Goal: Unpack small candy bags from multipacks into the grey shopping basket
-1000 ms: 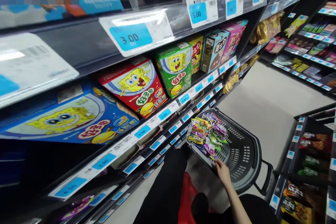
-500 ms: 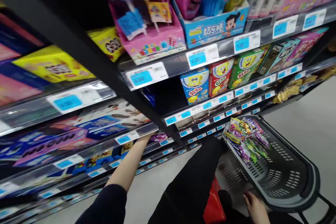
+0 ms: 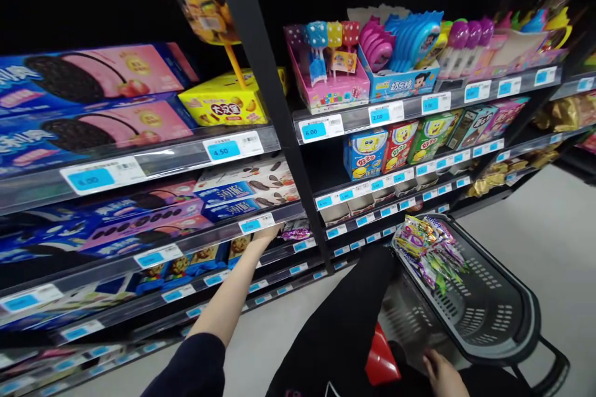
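My left hand reaches into a low shelf, under the ledge above it. Its fingers are hidden there, so what they hold, if anything, does not show. Just right of it lie purple shiny packets; to its left stand blue cookie packs. At the bottom edge my right hand hangs beside the basket, fingers loosely bent and partly apart, nothing seen in it. A dark grey shopping basket stands on the floor at the right, with several colourful snack packets piled at its far end.
Black shelving with a dark upright post spans the view. Oreo-type boxes, a yellow box, lollipop displays and SpongeBob boxes fill the shelves. My dark trouser leg and a red object are below.
My view has tilted up and turned, so more of the upper shelves shows. My left hand stays in the low shelf; my right hand stays beside the basket.
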Demonstrator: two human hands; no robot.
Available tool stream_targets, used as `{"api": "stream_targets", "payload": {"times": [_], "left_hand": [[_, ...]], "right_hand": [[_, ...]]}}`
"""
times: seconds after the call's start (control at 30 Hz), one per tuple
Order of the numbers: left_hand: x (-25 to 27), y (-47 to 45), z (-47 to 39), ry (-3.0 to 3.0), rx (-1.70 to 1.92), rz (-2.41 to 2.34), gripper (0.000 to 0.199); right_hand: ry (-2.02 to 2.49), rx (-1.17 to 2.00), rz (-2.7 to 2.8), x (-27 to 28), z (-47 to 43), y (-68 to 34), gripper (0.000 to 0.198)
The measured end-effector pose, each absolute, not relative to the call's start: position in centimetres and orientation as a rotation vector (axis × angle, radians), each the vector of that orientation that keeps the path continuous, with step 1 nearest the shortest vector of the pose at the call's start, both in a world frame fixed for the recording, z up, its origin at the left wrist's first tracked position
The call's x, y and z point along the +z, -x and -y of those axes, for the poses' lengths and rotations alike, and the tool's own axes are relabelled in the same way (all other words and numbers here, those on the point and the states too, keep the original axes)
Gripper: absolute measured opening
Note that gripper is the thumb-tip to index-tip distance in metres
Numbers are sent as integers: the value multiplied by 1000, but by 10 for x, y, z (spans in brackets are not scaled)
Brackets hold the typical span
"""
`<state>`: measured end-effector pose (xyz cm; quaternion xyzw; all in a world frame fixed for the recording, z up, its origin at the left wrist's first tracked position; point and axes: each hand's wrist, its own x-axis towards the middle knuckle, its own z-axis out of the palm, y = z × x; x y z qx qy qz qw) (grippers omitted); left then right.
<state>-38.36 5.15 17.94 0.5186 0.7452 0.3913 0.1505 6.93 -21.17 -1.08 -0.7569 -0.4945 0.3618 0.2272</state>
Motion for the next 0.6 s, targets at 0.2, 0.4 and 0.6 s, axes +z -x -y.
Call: {"api": "stream_targets", "payload": {"times": [0.2, 0.4, 0.6], "left_hand": [[157, 411, -13, -1082, 1521, -1948, 30], [149, 426, 55, -902, 1607, -1712, 48], [162, 385, 112, -1142, 1397, -1424, 43]], "right_hand": [[1927, 1090, 1264, 25, 212, -34, 37], [1612, 1320, 1132, 66, 203, 33, 44], [1250, 1733, 873, 112, 183, 99, 66]]}}
